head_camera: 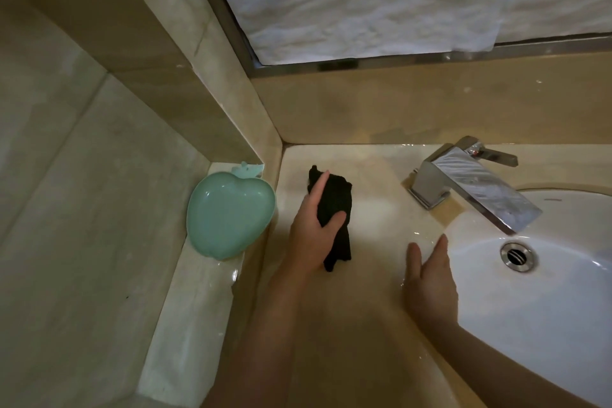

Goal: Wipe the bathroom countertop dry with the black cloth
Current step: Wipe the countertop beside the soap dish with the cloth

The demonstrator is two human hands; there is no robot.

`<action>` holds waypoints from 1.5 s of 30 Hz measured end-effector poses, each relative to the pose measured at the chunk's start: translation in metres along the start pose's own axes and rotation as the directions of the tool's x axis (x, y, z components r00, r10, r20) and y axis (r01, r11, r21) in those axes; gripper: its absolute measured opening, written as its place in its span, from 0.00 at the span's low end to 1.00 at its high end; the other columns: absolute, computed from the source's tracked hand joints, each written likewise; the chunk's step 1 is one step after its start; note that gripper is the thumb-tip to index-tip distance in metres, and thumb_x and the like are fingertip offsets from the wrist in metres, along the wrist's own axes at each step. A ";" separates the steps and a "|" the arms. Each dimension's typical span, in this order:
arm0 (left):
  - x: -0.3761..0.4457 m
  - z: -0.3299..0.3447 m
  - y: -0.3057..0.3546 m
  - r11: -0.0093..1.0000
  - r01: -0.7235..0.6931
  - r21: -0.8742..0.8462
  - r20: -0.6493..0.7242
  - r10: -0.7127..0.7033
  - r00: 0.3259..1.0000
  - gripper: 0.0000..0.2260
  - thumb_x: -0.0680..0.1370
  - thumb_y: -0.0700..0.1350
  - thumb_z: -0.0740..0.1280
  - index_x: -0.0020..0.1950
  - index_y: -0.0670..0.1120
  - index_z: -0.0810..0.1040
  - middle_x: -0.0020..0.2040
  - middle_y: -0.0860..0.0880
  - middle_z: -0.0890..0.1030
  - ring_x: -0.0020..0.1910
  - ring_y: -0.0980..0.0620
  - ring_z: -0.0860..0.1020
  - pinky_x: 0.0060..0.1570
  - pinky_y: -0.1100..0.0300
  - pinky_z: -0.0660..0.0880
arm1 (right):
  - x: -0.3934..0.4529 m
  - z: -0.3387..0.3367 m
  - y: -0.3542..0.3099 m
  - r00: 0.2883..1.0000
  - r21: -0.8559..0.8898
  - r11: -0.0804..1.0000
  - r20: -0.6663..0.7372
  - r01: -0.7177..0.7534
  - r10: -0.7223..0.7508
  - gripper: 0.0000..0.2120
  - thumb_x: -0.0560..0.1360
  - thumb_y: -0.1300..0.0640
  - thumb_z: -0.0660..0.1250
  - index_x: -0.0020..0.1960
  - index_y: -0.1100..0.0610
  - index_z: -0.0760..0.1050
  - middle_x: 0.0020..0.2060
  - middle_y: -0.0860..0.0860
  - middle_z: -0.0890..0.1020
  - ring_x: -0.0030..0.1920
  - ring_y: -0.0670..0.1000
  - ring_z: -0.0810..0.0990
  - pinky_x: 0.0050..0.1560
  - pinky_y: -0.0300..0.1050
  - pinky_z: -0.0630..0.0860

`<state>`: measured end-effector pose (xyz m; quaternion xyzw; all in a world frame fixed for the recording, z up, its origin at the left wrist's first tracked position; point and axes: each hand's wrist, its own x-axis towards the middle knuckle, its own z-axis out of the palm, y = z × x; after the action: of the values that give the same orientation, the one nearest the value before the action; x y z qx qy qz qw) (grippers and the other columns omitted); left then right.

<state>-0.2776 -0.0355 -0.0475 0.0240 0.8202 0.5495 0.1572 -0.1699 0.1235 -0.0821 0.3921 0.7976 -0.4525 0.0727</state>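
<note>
Black cloth (332, 209), one; two hands.

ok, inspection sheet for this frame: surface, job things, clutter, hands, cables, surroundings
surface: beige stone countertop, glossy, water film near the basin rim.
job things: black cloth, bunched, lying on the counter towards the back corner.
clutter: green apple-shaped dish on the side ledge, overhanging its edge.
hands: left hand holds the cloth, thumb curled round it; right hand flat, fingers straight, at the basin edge.
cables: nothing seen.
surroundings: chrome faucet, white sink with its drain, tiled walls, mirror covered with white paper.
</note>
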 end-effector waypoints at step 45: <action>0.009 0.060 -0.031 0.825 -0.325 0.463 -0.021 0.377 0.926 0.22 0.77 0.41 0.63 0.71 0.49 0.74 0.74 0.50 0.70 0.74 0.52 0.66 0.73 0.55 0.66 | 0.011 0.012 0.005 0.994 -0.165 0.986 -0.107 0.001 -0.018 0.29 0.80 0.39 0.48 0.77 0.52 0.53 0.69 0.55 0.73 0.64 0.61 0.75 0.61 0.58 0.73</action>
<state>-0.2646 0.0075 -0.0988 0.1796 0.9139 0.3640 -0.0029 -0.1770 0.1216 -0.0977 0.4048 0.8370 -0.3634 0.0596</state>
